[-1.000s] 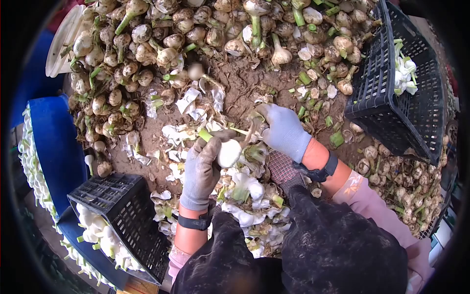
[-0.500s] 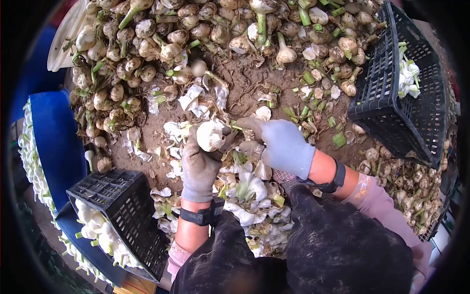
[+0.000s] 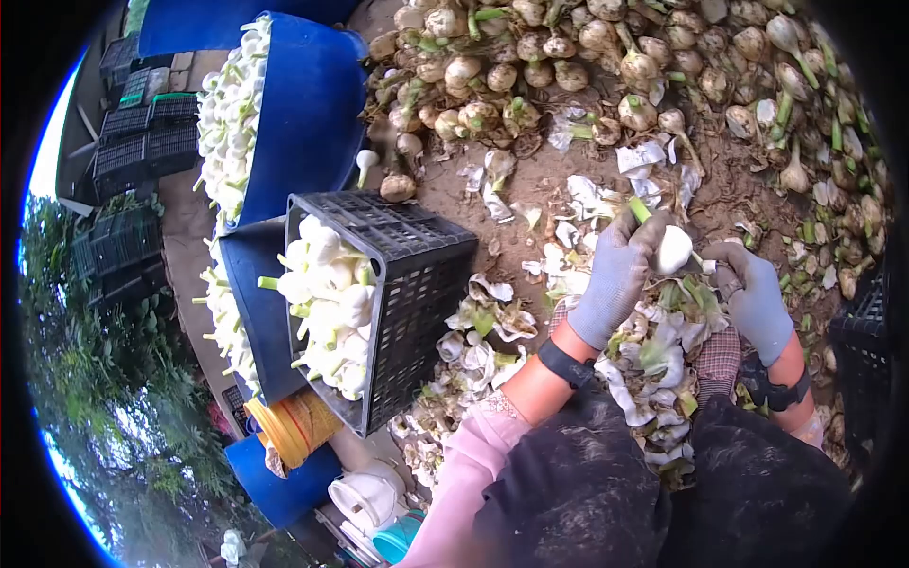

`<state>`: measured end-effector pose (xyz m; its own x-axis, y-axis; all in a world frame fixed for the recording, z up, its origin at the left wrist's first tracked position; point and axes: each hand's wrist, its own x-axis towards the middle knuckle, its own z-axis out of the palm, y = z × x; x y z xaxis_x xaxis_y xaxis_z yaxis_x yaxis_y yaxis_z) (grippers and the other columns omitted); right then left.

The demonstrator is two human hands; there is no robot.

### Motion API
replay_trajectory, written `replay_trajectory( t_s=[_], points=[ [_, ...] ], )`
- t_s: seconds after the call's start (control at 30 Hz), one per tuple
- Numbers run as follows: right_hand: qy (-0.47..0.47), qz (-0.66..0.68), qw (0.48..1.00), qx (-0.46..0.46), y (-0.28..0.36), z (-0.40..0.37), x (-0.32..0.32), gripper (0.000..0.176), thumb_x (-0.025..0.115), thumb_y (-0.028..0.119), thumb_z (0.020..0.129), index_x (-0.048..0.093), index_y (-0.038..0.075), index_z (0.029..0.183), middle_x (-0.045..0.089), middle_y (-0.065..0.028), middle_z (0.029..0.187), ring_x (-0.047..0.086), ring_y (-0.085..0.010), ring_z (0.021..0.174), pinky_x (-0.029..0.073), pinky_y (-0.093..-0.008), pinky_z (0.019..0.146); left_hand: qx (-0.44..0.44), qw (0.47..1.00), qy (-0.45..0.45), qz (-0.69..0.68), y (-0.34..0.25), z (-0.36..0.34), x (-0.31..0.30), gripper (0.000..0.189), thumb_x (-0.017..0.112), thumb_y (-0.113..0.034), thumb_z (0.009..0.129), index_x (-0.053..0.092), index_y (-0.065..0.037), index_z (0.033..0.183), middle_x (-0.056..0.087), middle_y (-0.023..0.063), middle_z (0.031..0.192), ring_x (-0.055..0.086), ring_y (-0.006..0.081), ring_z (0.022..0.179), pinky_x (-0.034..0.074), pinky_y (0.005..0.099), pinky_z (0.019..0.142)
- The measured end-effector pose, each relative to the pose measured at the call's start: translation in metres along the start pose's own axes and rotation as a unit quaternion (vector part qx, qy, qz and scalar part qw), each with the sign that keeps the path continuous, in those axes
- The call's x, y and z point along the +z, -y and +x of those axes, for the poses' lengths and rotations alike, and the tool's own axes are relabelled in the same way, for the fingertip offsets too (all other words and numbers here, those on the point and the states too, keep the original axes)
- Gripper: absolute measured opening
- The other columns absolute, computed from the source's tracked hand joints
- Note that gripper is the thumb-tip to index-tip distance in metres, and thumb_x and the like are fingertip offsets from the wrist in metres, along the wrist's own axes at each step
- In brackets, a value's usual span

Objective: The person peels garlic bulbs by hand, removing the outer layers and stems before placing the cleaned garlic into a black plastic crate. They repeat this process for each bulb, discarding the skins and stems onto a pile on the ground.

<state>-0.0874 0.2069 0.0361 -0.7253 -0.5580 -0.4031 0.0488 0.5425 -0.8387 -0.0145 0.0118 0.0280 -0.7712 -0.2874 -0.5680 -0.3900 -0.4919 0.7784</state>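
My left hand [image 3: 617, 276], in a soiled grey glove, is closed round a garlic bulb [image 3: 673, 250]. The bulb looks smooth and white, and its cut green stem [image 3: 639, 209] sticks up past my fingers. Close by on the right, my gloved right hand [image 3: 755, 295] has its fingers pinched together. A small pale bit shows at their tips beside the bulb; what they grip, if anything, I cannot make out. Beneath both hands lies a heap of peeled garlic skins [image 3: 653, 355] between my legs.
On the left a tilted black crate [image 3: 417, 241] holds white trimmed bulbs [image 3: 327, 293]. Behind it stands a blue tub [image 3: 308, 118] heaped with more. Unpeeled, soil-covered garlic [image 3: 568, 76] is piled across the back. Another black crate [image 3: 862, 331] shows at the right edge.
My view has swung left, bringing the crate and blue tub further in. The bulb has turned in my left hand, its green stem now pointing up. My right hand stays beside it.
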Motion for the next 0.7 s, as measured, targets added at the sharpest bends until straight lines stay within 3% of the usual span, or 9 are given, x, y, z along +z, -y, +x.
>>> replay_trajectory(
  t_s=[0.13,0.2,0.3,0.33,0.37,0.43,0.53,0.6,0.7],
  points=[
    [0.029,-0.195,0.980,-0.027,0.000,-0.003,0.002,0.028,0.058,0.003,0.088,0.060,0.004,0.116,0.067,-0.0188,0.098,0.066,-0.0341,0.088,0.050,-0.0364,0.077,0.248,0.959,-0.100,0.099,-0.064,-0.040,-0.042,0.022,0.056,-0.020,0.097,0.059,-0.002,0.107,0.064,0.0090,0.102,0.062,0.0145,0.084,0.054,0.0268,0.074],
    [0.006,-0.186,0.981,-0.060,-0.002,-0.003,0.003,0.029,0.058,0.003,0.088,0.060,0.004,0.117,0.067,-0.0190,0.099,0.065,-0.0346,0.090,0.050,-0.0370,0.078,0.428,0.834,-0.256,0.235,-0.098,-0.073,-0.095,0.016,0.052,-0.010,0.097,0.059,-0.001,0.108,0.062,0.0066,0.101,0.060,0.0121,0.087,0.052,0.0249,0.075],
    [-0.061,-0.211,0.966,-0.132,-0.019,-0.002,-0.004,0.031,0.061,0.006,0.082,0.062,0.013,0.113,0.066,-0.0170,0.090,0.062,-0.0384,0.083,0.049,-0.0459,0.070,0.400,0.651,-0.482,0.429,-0.151,-0.144,-0.204,0.019,0.055,-0.011,0.097,0.058,0.003,0.108,0.063,0.0094,0.099,0.057,0.0150,0.081,0.047,0.0262,0.072],
    [-0.031,-0.249,0.965,-0.074,-0.019,-0.002,-0.010,0.031,0.058,0.003,0.084,0.062,0.010,0.115,0.065,-0.0178,0.098,0.061,-0.0381,0.088,0.050,-0.0418,0.076,0.279,0.536,-0.519,0.605,-0.166,-0.167,-0.243,0.023,0.054,-0.013,0.096,0.058,0.005,0.110,0.063,0.0134,0.100,0.060,0.0215,0.084,0.049,0.0323,0.076],
    [-0.075,-0.253,0.958,-0.112,-0.024,0.000,-0.012,0.030,0.061,0.007,0.084,0.063,0.013,0.113,0.064,-0.0162,0.096,0.060,-0.0379,0.085,0.049,-0.0431,0.073,0.152,0.521,-0.482,0.688,-0.176,-0.189,-0.281,0.029,0.053,-0.013,0.095,0.056,0.006,0.118,0.063,0.0181,0.108,0.061,0.0273,0.097,0.048,0.0366,0.086],
    [-0.137,-0.280,0.945,-0.101,-0.022,0.017,-0.020,0.027,0.063,0.010,0.085,0.064,0.013,0.111,0.063,-0.0151,0.096,0.061,-0.0362,0.087,0.049,-0.0421,0.074,0.210,0.568,-0.497,0.622,-0.179,-0.204,-0.301,0.035,0.053,-0.012,0.094,0.054,0.004,0.126,0.059,0.0198,0.120,0.058,0.0291,0.110,0.045,0.0379,0.094],
    [-0.187,-0.240,0.949,-0.079,-0.006,0.069,-0.025,0.027,0.063,0.018,0.087,0.062,0.013,0.113,0.065,-0.0139,0.099,0.064,-0.0312,0.094,0.051,-0.0420,0.076,0.348,0.583,-0.466,0.568,-0.179,-0.166,-0.190,0.038,0.051,-0.011,0.097,0.049,0.003,0.133,0.056,0.0154,0.129,0.055,0.0204,0.113,0.043,0.0326,0.098],
    [-0.139,-0.373,0.917,-0.014,0.014,0.113,-0.016,0.035,0.064,0.026,0.087,0.059,0.011,0.118,0.065,-0.0161,0.100,0.065,-0.0301,0.096,0.052,-0.0428,0.076,0.408,0.700,-0.324,0.489,-0.155,-0.114,-0.147,0.035,0.052,-0.005,0.097,0.051,0.002,0.131,0.058,0.0124,0.128,0.055,0.0181,0.115,0.043,0.0307,0.099],
    [-0.078,-0.516,0.853,0.014,-0.020,0.164,0.008,0.032,0.064,0.021,0.082,0.060,0.007,0.111,0.064,-0.0184,0.094,0.064,-0.0330,0.092,0.052,-0.0412,0.076,0.257,0.897,-0.119,0.339,-0.110,-0.042,-0.069,0.030,0.060,-0.004,0.091,0.058,0.000,0.121,0.064,0.0116,0.114,0.061,0.0194,0.104,0.048,0.0298,0.094]
  ],
)
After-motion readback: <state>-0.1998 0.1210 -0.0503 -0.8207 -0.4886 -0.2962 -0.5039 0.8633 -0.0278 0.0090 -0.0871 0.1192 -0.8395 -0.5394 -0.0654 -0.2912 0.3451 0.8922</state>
